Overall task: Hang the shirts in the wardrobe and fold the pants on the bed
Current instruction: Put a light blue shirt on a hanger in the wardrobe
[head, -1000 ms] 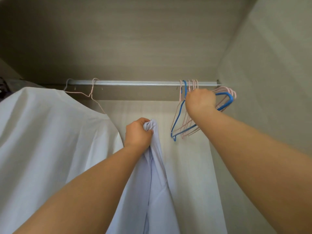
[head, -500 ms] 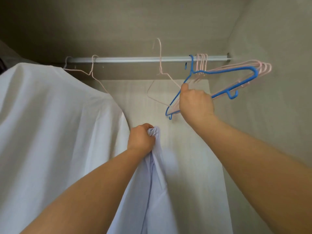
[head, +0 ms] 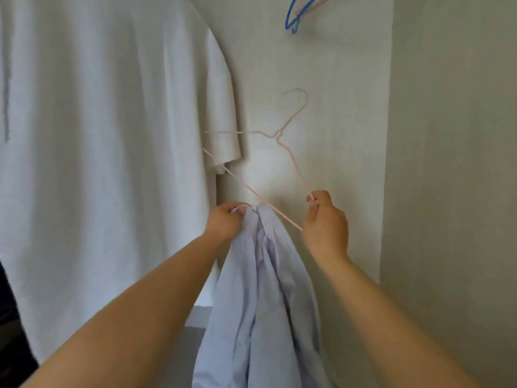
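A pale lilac shirt (head: pixel 260 303) hangs bunched from my left hand (head: pixel 225 222), which grips it at the collar. My right hand (head: pixel 324 219) pinches one corner of a thin pink wire hanger (head: pixel 291 161), held tilted in front of the wardrobe's back wall with its hook pointing up. The hanger's bottom bar crosses just above the shirt's collar, close to my left hand. A white T-shirt (head: pixel 106 152) hangs at the left; its hanger and the rail are out of view.
The blue hanger (head: pixel 293 15) and some pink ones show at the top edge. The wardrobe's side wall (head: pixel 453 163) stands close on the right. A pale shelf edge (head: pixel 198 315) shows low behind the shirt. Something dark sits at the lower left.
My right hand has taken one pink hanger off the rail and brought it down beside the lilac shirt. The view has dropped, so the rail is gone from sight.
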Motion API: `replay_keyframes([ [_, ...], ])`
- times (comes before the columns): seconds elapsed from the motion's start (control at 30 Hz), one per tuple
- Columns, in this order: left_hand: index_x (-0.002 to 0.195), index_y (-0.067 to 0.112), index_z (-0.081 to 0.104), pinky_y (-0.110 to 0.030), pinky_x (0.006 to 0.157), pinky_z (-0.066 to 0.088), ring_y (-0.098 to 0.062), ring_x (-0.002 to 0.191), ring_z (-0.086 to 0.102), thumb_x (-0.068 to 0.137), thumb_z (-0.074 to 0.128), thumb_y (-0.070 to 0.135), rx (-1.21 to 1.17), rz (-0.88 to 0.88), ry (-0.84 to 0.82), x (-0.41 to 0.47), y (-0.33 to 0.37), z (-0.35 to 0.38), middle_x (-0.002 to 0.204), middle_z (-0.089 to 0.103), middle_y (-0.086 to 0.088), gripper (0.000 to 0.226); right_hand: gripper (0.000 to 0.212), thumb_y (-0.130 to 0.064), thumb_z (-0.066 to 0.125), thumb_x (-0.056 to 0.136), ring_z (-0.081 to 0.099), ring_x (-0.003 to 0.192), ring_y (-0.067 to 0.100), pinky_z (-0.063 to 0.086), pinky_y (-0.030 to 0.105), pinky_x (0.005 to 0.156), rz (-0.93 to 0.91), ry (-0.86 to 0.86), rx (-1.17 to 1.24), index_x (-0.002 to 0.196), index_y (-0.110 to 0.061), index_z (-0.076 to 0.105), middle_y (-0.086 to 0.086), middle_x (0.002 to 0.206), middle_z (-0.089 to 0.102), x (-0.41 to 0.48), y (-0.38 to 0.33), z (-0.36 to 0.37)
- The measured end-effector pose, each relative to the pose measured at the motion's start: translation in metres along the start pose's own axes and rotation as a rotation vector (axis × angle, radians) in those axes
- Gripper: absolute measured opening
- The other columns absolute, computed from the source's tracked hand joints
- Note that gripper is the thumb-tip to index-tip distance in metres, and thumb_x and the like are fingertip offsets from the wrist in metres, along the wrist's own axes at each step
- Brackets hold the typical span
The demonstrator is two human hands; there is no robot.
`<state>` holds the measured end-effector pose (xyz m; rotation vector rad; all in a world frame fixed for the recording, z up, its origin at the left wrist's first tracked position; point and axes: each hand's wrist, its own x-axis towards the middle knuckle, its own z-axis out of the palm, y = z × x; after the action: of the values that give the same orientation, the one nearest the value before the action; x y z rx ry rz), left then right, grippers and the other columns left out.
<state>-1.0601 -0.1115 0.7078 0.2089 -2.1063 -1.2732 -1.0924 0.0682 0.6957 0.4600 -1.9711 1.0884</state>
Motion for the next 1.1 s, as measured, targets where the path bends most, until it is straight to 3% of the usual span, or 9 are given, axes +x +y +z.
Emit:
replay_keyframes([
  [0.1,0.101,0.015,0.064,-0.033,0.078,0.050,-0.024,0.088,0.056,0.099,0.046,0.024,-0.165,-0.235,0.017,-0.025,-0.031,-0.006,0.097,0.061,-0.008,0.020,0.019,-0.011,0.042,0.097,0.058,0.075,0.035,0.039,0.037,0.061,0.143,-0.026,0.170,0.100,-0.009,0.060,0.017,0.084,0.065,-0.055,0.046,0.017],
  [0.17,0.093,0.015,0.059,-0.042,0.089,0.050,-0.031,0.094,0.056,0.099,0.045,0.027,-0.162,-0.349,0.044,-0.036,-0.048,-0.010,0.102,0.059,-0.012,0.019,0.017,-0.009,0.043,0.097,0.055,0.069,0.029,0.035,0.032,0.057,0.204,-0.046,0.211,0.093,-0.006,0.059,0.011,0.076,0.061,-0.088,0.069,0.024],
  [0.3,0.103,0.012,0.057,-0.040,0.089,0.048,-0.031,0.097,0.057,0.099,0.047,0.032,-0.178,-0.466,0.053,-0.058,-0.071,-0.012,0.102,0.060,-0.013,0.024,0.019,-0.009,0.042,0.098,0.052,0.072,0.020,0.034,0.027,0.062,0.293,-0.143,0.270,0.087,-0.012,0.056,0.005,0.080,0.059,-0.134,0.097,0.028],
  [0.43,0.111,0.011,0.063,-0.038,0.090,0.051,-0.028,0.099,0.060,0.099,0.045,0.036,-0.235,-0.388,0.018,-0.079,-0.080,-0.006,0.104,0.063,-0.010,0.034,0.019,-0.011,0.042,0.098,0.047,0.062,0.020,0.033,0.029,0.057,0.236,-0.235,0.213,0.084,-0.017,0.052,0.001,0.070,0.054,-0.157,0.114,0.019],
  [0.6,0.090,0.024,0.068,-0.040,0.093,0.051,-0.027,0.100,0.059,0.102,0.035,0.025,-0.401,-0.345,0.102,-0.097,-0.082,-0.006,0.100,0.064,-0.008,0.035,0.018,-0.011,0.042,0.098,0.043,0.055,0.021,0.030,0.027,0.049,0.259,-0.263,0.126,0.083,-0.018,0.048,-0.003,0.060,0.047,-0.168,0.131,0.011],
  [0.73,0.095,0.021,0.068,-0.033,0.082,0.052,-0.020,0.089,0.059,0.102,0.037,0.031,-0.496,-0.331,0.136,-0.105,-0.082,-0.017,0.095,0.062,-0.003,0.033,0.019,-0.008,0.043,0.097,0.047,0.060,0.023,0.027,0.030,0.053,0.288,-0.330,0.061,0.082,-0.018,0.047,0.004,0.066,0.052,-0.175,0.145,0.007],
  [0.87,0.094,0.023,0.065,-0.024,0.070,0.047,-0.017,0.085,0.055,0.100,0.041,0.031,-0.199,-0.233,0.184,-0.107,-0.090,-0.025,0.096,0.060,-0.001,0.026,0.016,-0.010,0.046,0.096,0.049,0.064,0.023,0.030,0.031,0.055,0.296,-0.415,0.022,0.084,-0.014,0.056,0.000,0.069,0.054,-0.176,0.149,0.003],
  [1.0,0.090,0.025,0.064,-0.025,0.076,0.038,-0.020,0.093,0.053,0.100,0.042,0.029,0.008,-0.205,0.128,-0.110,-0.097,-0.029,0.100,0.060,-0.001,0.025,0.030,-0.026,0.044,0.098,0.052,0.074,0.024,0.037,0.033,0.066,0.394,-0.561,0.111,0.091,-0.004,0.064,0.013,0.078,0.061,-0.152,0.127,0.009],
  [1.1,0.086,0.026,0.066,-0.023,0.080,0.039,-0.017,0.094,0.054,0.098,0.046,0.026,0.072,-0.180,-0.004,-0.117,-0.099,-0.021,0.099,0.062,0.003,0.024,0.043,-0.035,0.038,0.100,0.047,0.064,0.022,0.034,0.029,0.060,0.508,-0.567,0.287,0.084,-0.004,0.064,0.006,0.063,0.051,-0.124,0.096,0.021],
])
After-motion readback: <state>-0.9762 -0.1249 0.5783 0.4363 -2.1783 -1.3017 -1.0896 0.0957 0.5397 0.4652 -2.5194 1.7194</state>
